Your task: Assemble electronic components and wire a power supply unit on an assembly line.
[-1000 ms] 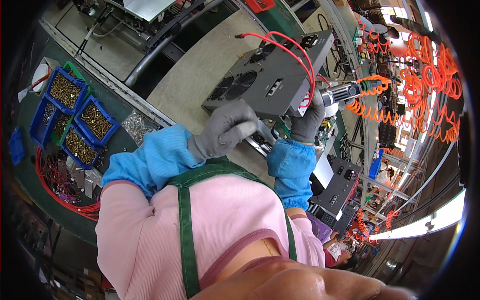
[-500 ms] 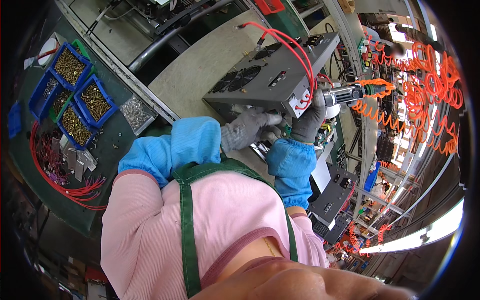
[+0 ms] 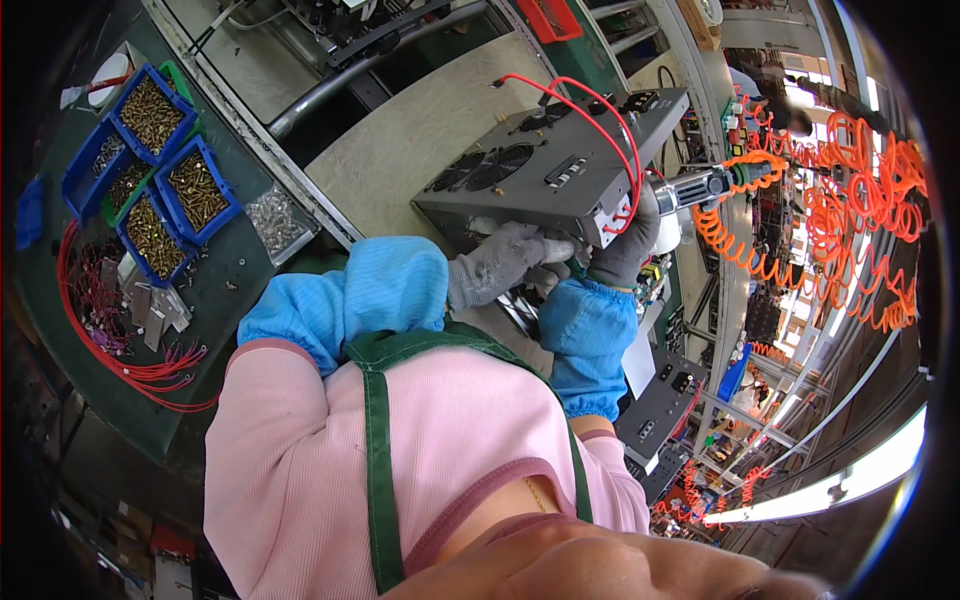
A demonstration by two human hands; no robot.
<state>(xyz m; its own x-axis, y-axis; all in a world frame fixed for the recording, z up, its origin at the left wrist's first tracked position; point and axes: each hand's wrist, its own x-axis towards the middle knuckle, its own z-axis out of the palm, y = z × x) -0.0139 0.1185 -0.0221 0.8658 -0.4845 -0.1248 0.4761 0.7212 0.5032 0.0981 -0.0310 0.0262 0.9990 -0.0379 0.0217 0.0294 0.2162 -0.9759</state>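
Observation:
A dark grey metal equipment case [image 3: 535, 178] with round fan grilles stands tilted on the bench in front of me. Red cables [image 3: 612, 112] loop over its right end. In a grey glove, my right hand [image 3: 628, 250] is wrapped around a silver air screwdriver [image 3: 692, 188] at that end; the tool's tip is hidden. My left hand [image 3: 507, 264], also gloved, is at the case's near lower edge, with its fingers curled close to the right hand. What lies between those fingers is hidden.
Blue bins [image 3: 190, 192] of brass screws stand on the green bench at left, beside a bag of small metal parts [image 3: 275, 225] and bundled red wires [image 3: 130, 378]. An orange coiled air hose [image 3: 725, 238] runs off right. Another grey case [image 3: 655, 405] lies at lower right.
The whole view has shifted slightly, so the case and tool appear a little lower and further right. Both hands keep their places against the case.

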